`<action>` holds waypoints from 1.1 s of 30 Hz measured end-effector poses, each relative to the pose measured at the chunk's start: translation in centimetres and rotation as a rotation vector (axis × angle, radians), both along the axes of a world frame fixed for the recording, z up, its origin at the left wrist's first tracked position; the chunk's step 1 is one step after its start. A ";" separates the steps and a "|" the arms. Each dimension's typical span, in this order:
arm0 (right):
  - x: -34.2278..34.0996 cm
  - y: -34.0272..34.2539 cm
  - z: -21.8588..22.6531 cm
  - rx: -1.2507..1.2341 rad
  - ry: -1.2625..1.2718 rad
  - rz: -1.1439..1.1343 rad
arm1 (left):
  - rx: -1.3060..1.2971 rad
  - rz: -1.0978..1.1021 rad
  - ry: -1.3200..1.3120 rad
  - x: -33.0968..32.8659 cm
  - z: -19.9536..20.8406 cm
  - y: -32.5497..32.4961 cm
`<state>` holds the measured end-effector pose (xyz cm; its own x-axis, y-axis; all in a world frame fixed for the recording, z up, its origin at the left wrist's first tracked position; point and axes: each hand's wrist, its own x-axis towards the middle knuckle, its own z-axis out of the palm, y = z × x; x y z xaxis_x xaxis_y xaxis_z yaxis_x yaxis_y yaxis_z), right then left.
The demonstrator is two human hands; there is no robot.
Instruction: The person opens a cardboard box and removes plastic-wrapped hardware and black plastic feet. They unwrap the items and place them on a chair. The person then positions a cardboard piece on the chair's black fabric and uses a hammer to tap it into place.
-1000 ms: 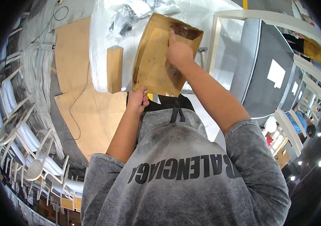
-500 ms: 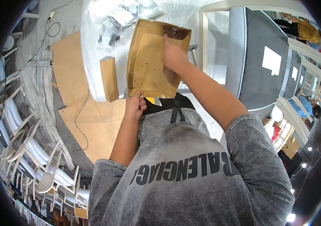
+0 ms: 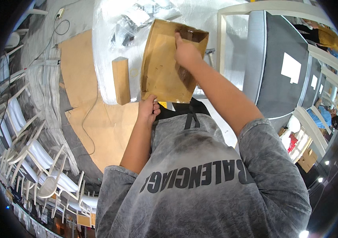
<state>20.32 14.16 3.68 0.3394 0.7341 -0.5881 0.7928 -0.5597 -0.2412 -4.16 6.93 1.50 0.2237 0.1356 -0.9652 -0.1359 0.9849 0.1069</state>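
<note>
A shallow brown cardboard tray (image 3: 162,63) is held up in front of me, tilted so its inside shows. My left hand (image 3: 149,108) is closed on its near left corner. Inside the tray reaches my right hand (image 3: 187,52), its index finger stretched toward the far end and the other fingers mostly hidden beneath. Small dark pieces (image 3: 185,33), too small to name, lie bunched by that fingertip. A few more specks are scattered over the tray's bottom.
Left of the tray, a long cardboard block (image 3: 121,81) stands on the plastic-wrapped surface (image 3: 104,51), with clear plastic bags (image 3: 137,20) beyond. A grey padded panel (image 3: 282,63) in a pale frame is on the right. White chairs (image 3: 52,186) crowd the lower left; other people are far right.
The whole view has shifted slightly, so the tray and both hands appear farther right. Fewer dark specks show on the tray's near part. My left hand keeps its hold.
</note>
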 end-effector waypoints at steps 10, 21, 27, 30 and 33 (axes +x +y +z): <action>0.7 -1.8 -1.9 0.110 -0.161 -0.048 | 0.040 0.022 0.001 0.3 -0.1 0.0; -6.8 -5.3 -0.4 0.078 0.242 0.333 | 0.031 -0.055 -0.047 -0.6 -1.0 0.1; -10.1 -5.1 -0.8 0.005 0.157 0.372 | 0.045 -0.041 -0.058 -0.3 -0.7 0.1; -10.3 -4.8 -0.7 0.019 0.136 0.413 | 0.038 -0.050 -0.061 -0.5 -1.1 0.1; -10.0 -4.3 -0.5 -0.022 0.147 0.468 | 0.047 -0.037 -0.060 -0.5 -1.4 0.0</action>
